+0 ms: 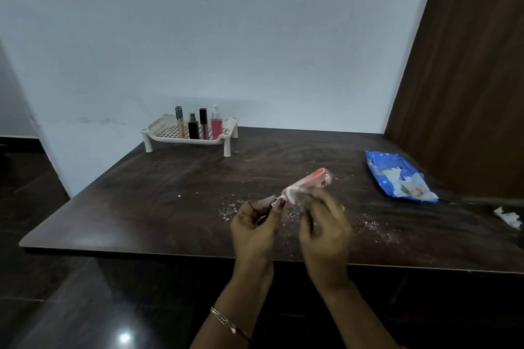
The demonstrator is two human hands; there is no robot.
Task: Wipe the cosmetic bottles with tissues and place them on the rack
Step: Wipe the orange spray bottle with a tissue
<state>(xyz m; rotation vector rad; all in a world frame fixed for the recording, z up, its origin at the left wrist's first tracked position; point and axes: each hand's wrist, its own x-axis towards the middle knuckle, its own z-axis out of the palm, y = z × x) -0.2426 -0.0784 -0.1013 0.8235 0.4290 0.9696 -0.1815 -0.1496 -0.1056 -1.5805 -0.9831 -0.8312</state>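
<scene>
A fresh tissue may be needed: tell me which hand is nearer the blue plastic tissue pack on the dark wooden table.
Right. The right hand is left of the blue plastic tissue pack and lower in view; the left hand lies farther left, beyond it.

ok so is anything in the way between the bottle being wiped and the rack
Nothing visible does. The left hand holds the orange bottle and the right hand grips the tissue on it, above the table. Toward the rack the table shows only small white crumbs, and the rack's left part is free.
</scene>
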